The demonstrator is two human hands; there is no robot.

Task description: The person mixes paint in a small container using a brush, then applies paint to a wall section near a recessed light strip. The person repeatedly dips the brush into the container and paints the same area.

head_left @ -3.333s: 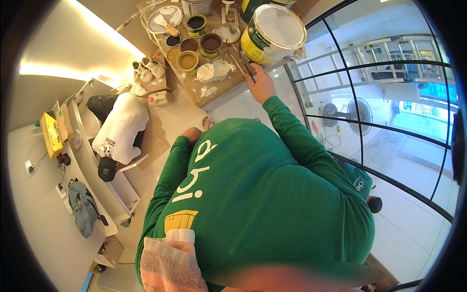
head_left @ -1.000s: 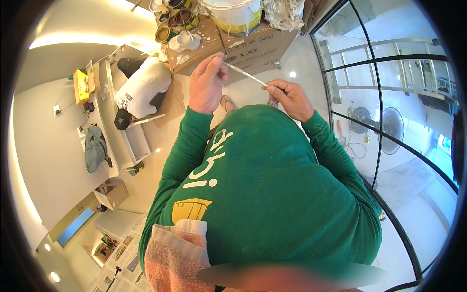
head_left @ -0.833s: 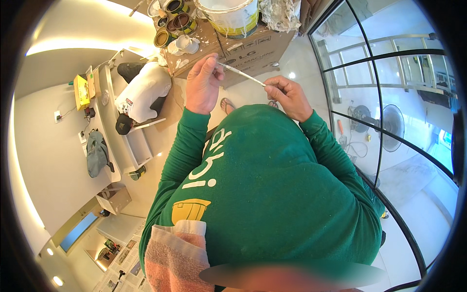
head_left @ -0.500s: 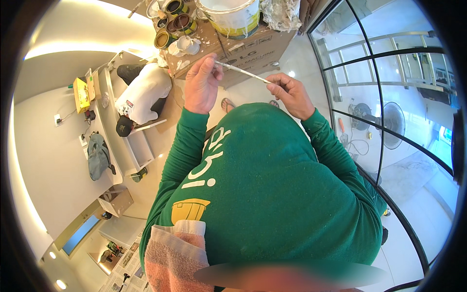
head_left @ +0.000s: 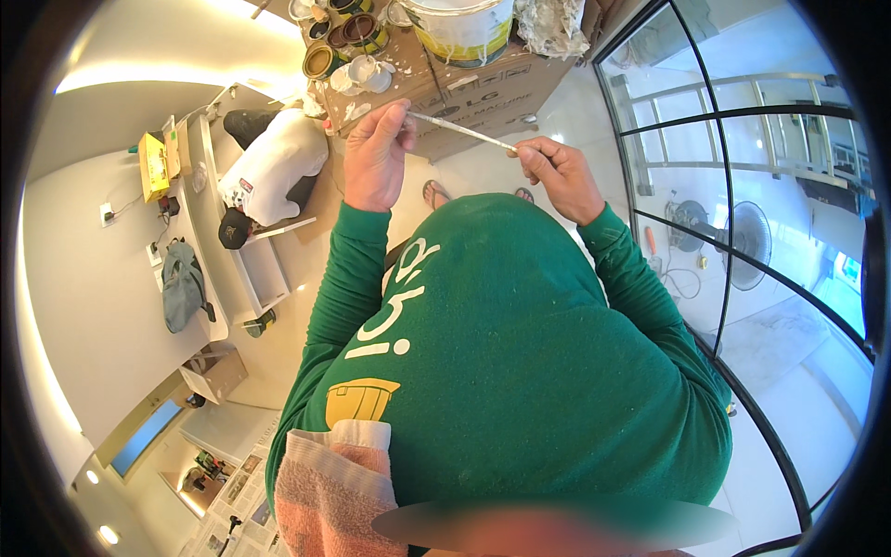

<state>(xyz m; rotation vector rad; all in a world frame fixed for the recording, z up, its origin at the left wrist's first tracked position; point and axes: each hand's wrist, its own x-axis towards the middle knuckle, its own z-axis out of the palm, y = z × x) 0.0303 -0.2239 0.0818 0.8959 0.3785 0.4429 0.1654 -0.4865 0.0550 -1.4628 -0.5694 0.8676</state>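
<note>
A thin whitish stick (head_left: 461,129) stretches between my two hands, slanting down from left to right. The fingertips of my left hand (head_left: 378,160) are pinched on its upper end. My right hand (head_left: 562,176) grips the other end between thumb and fingers. Just beyond the stick stands a large cardboard box (head_left: 506,96). On it rest a white paint bucket (head_left: 461,37) with drips down its side, an open paint can (head_left: 320,62) with brownish contents, and a small white-smeared cup (head_left: 370,74).
A co-worker in a white top (head_left: 271,167) bends over furniture at the left. Black-framed glass panels (head_left: 728,190) stand at the right, with a fan (head_left: 750,240) and a ladder (head_left: 733,172) behind them. A grey bag (head_left: 186,290) hangs at the left; a towel (head_left: 336,473) lies over my shoulder.
Both hands keep hold of the stick and have hardly moved. The right fingers have shifted slightly at its end. The box and cans sit a little higher and further right in the view.
</note>
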